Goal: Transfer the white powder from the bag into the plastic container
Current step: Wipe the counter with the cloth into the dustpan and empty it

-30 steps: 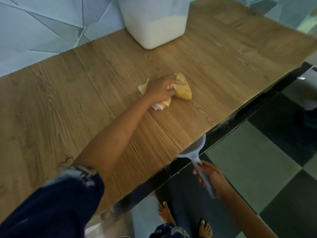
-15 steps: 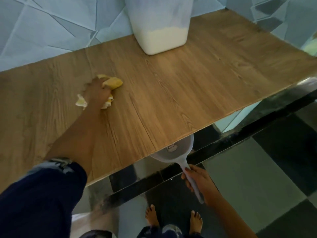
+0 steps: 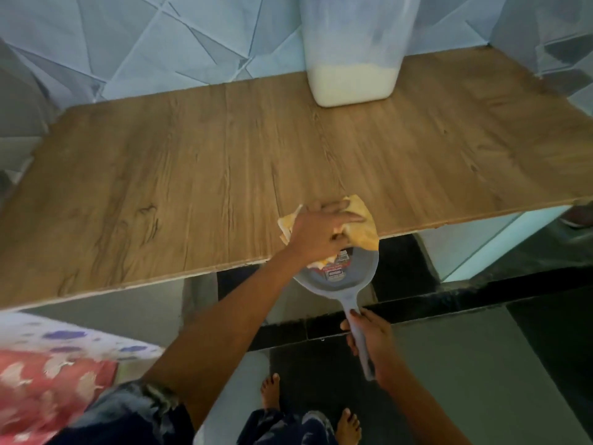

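A clear plastic container (image 3: pixel 353 59) with white powder filling its bottom stands at the back of the wooden table (image 3: pixel 192 162), against the wall. My left hand (image 3: pixel 321 232) holds a yellow cloth (image 3: pixel 364 226) at the table's front edge, partly hanging over it. Just below that edge my right hand (image 3: pixel 372 338) grips the handle of a grey plastic scoop (image 3: pixel 349 277), whose bowl sits under the cloth. A label shows inside the scoop. No bag is in view.
A blue geometric wall runs behind the table. Below the edge are a black ledge, dark checkered floor tiles and my bare feet (image 3: pixel 272 393). A red and white patterned fabric (image 3: pixel 48 374) lies at the lower left.
My left hand has swept the yellow cloth from the left middle of the table across to the front edge, over the scoop. The scoop stays under the edge in my right hand.
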Demonstrator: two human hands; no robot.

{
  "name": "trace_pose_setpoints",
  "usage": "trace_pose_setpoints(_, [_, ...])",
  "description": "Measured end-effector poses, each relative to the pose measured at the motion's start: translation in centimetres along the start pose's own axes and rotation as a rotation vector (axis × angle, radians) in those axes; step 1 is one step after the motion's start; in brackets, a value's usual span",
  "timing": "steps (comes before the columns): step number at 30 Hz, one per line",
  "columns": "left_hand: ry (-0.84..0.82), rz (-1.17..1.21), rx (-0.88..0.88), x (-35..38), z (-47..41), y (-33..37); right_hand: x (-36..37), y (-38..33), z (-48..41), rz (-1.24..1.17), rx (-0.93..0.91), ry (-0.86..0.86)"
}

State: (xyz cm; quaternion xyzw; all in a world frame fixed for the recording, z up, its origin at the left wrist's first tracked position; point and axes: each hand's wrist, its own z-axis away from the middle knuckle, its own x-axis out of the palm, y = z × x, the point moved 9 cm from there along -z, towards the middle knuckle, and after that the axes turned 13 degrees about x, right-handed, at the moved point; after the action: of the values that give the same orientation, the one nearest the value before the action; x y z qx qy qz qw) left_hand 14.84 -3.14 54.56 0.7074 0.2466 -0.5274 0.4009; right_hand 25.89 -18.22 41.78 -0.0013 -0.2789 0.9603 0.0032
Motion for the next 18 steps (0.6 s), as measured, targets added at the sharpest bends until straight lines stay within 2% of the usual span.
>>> trace_pose_setpoints(2, [0.056, 0.182, 0.106, -0.7, 1.7, 1.3, -0.1, -0.2, 0.6, 0.001, -0.011, -0.02])
trace_pose_setpoints(4, [0.25, 0.279, 0.075, -3.4, 3.9, -0.3, -0.5, -0.4, 1.1, -0.004, -0.036, -0.049])
trace_pose_setpoints(5, [0.38, 0.274, -0.024, -5.2, 5.3, -2.6, -0.6, -0.5, 1.3, -0.011, -0.043, -0.062])
trace_pose_setpoints(7, [0.527, 0.137, -0.359, -7.7, 9.3, -9.1, -1.0, -0.8, 1.6, -0.038, -0.048, -0.08])
trace_pose_setpoints(9, [0.486, -0.027, -0.769, -8.4, 14.1, -15.4, -1.3, -0.8, 1.7, -0.036, -0.053, -0.091])
trace_pose_setpoints(11, [0.426, -0.105, -1.008, -8.1, 16.8, -17.1, -1.6, -0.9, 1.9, -0.009, -0.063, -0.092])
trace_pose_setpoints(12, [0.401, -0.136, -1.036, -7.9, 16.6, -16.2, -1.8, -1.0, 2.0, -0.006, -0.072, -0.095])
trace_pose_setpoints(14, [0.359, -0.146, -0.984, -6.7, 13.8, -13.1, -1.9, -1.2, 2.2, -0.013, -0.088, -0.096])
trace_pose_setpoints(18, [0.23, -0.154, -0.664, -2.5, 5.4, -3.2, -2.5, -1.3, 2.6, -0.025, -0.075, -0.085])
